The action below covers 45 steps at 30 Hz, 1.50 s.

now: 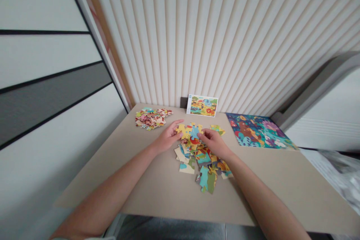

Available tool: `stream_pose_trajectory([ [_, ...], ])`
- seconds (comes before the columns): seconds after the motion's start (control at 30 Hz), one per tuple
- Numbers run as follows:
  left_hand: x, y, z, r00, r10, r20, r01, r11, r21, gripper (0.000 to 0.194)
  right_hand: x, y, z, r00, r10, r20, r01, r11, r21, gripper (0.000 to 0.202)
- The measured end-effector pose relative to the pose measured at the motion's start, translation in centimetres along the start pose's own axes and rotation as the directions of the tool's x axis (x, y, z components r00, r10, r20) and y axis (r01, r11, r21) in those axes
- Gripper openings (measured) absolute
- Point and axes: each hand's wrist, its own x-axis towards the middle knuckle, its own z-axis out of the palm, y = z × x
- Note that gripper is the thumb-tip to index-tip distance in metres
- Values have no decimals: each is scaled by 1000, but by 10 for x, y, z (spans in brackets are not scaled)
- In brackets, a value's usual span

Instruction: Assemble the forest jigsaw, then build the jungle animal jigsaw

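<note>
My left hand (168, 135) pinches a yellow jigsaw puzzle piece (183, 130) between thumb and fingers. Against its right side sits a blue and yellow puzzle piece (194, 131), gripped by my right hand (214, 141). Whether the two pieces are interlocked I cannot tell. Both are held over a loose pile of puzzle pieces (203, 157), several overlapping and some turned at angles. My right hand and forearm hide part of the pile's right side. Just behind the right hand lies a green and yellow piece (218, 129).
A picture card (203, 105) with animals leans upright at the table's back. Another heap of puzzle pieces (150, 118) lies back left. At the right is a dark blue illustrated sheet (260, 131). A ribbed panel (197, 37) rises behind the table (157, 195).
</note>
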Motion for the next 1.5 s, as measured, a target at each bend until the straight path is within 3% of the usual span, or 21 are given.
stream_pose_trajectory([
  [0.23, 3, -1, -4, 978, 29, -208, -6, 994, 109, 48, 3, 7, -5, 996, 12, -87, -15, 999, -33, 45],
  [0.37, 4, -5, -3, 972, 34, -234, -19, 998, 66, 63, 3, 2, -7, 997, 10, -78, -7, 1000, 29, 43],
  [0.47, 5, -8, -3, 974, 35, -225, -20, 997, 70, 65, 2, -3, -9, 997, 22, -79, -13, 994, 107, 43],
  [0.63, 2, -9, 2, 986, 13, -164, 7, 993, 120, 35, 2, -5, -8, 998, 25, -59, -9, 963, 270, 41],
  [0.83, -2, -6, 14, 999, -32, -21, 30, 997, -64, 47, 1, -10, -2, 999, 45, 16, -48, 956, 291, 39],
  [1.03, 0, -8, 9, 997, 15, -80, -15, 1000, 3, 46, 5, -5, -8, 973, 115, -202, -27, 919, 393, 37],
  [1.2, 1, -10, 7, 995, 56, -83, -54, 998, 20, 49, 7, 4, -15, 956, 141, -256, -6, 885, 465, 36],
  [1.3, 1, -11, 8, 996, 63, -55, -64, 998, -4, 52, 5, 1, -14, 967, 124, -223, -10, 891, 453, 36],
  [1.5, -1, -4, 11, 999, 42, -28, -42, 999, -9, 55, 2, -4, 0, 995, 94, -42, -77, 950, 304, 41],
])
